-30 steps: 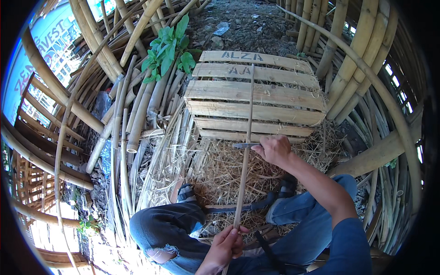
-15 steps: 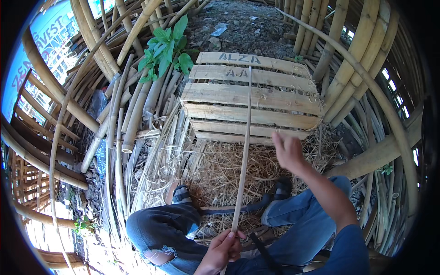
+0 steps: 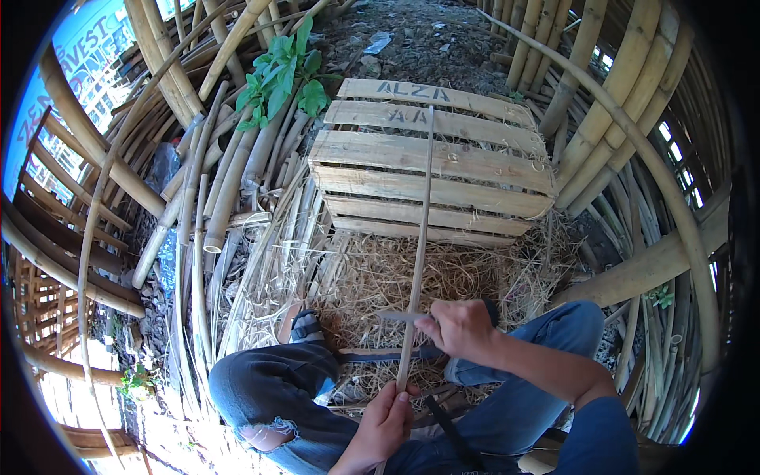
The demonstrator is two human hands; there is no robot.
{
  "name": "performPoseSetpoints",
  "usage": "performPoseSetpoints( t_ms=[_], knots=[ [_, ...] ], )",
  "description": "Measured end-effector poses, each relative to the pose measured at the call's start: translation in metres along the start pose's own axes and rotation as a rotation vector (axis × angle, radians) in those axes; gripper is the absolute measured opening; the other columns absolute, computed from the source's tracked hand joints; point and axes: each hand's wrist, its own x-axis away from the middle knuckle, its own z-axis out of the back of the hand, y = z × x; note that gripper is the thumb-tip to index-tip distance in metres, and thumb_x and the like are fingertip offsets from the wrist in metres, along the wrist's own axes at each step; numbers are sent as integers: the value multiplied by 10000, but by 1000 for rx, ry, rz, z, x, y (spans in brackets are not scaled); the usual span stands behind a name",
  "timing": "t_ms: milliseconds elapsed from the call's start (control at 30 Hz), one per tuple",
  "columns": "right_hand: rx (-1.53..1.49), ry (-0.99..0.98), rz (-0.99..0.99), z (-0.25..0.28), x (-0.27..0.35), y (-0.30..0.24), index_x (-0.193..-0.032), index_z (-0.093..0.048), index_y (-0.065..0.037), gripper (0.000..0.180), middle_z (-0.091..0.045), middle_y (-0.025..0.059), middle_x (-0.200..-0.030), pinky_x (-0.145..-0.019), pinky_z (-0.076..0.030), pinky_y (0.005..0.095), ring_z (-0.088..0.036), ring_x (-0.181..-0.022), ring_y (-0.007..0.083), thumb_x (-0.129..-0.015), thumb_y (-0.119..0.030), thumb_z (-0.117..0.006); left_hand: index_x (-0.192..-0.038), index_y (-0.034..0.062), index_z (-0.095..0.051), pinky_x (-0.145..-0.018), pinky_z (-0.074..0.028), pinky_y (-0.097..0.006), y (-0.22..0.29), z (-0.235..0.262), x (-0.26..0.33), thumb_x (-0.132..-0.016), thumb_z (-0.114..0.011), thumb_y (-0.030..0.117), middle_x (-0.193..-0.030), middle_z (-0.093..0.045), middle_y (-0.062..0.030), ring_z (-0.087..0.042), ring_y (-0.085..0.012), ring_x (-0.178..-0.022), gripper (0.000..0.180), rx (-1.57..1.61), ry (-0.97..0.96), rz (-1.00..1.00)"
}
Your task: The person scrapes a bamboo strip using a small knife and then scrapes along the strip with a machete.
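The left hand [image 3: 385, 419]'s fingers close round the near part of a long wooden strip [image 3: 422, 237], which runs out over the slatted crate [image 3: 475, 166], probably for steady support. The right hand [image 3: 461, 326]'s fingers grip a knife [image 3: 402, 315], its blade crossing the strip.

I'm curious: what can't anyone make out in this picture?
All in the head view:
Handle of the grey, narrow-bladed metal knife: hidden inside the right hand.
Near end of the long, thin, pale bamboo strip: cut off by the lower edge.
Inside of the pale wooden slatted crate: mostly hidden by its slats.
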Motion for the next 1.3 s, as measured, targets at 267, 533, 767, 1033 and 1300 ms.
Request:
performPoseSetpoints(
  t_ms=[267,533,767,1033,1300],
  knots=[
    [53,132,14,-25,-22,53,-574,-473,-93,449,-432,53,-372,-296,-374,342,-476,-301,211,-901,-400,-478,-1025,33,-471,-405,-305,-198,5,-2,-1,-971,-349,155,-576,-408,31,-364,-48,-443,181,77,34,152],
    [176,203,7,-32,-46,83,-558,-464,-95,467,-432,50,-371,-282,-359,344,-457,-287,203,-920,-389,-443,-1029,23,-474,-403,-287,-208,9,0,-2,-972,-340,144,-575,-380,37,-339,-49,-440,190,104,17,143],
    [265,210,-76,-28,-78,118,-625,-552,-38,528,-529,127,-450,-385,-440,413,-548,-393,297,-938,-421,-366,-916,83,-505,-367,-242,-225,-14,-1,-9,-968,-392,243,-565,-366,45,-312,-59,-413,203,108,192,90],
    [301,159,-342,-1,-95,133,-643,-565,-41,539,-543,150,-478,-433,-451,448,-568,-440,322,-939,-434,-345,-1009,-5,-482,-402,-259,-210,-3,3,-7,-987,-322,211,-570,-335,41,-288,-48,-436,269,188,1,162],
    [-64,31,-48,-2,-26,23,-548,-469,-76,463,-423,67,-398,-338,-387,333,-487,-342,206,-909,-365,-483,-948,-8,-486,-390,-214,-214,2,8,-1,-989,-317,264,-553,-306,40,-263,-57,-434,323,313,3,231]
  ],
)
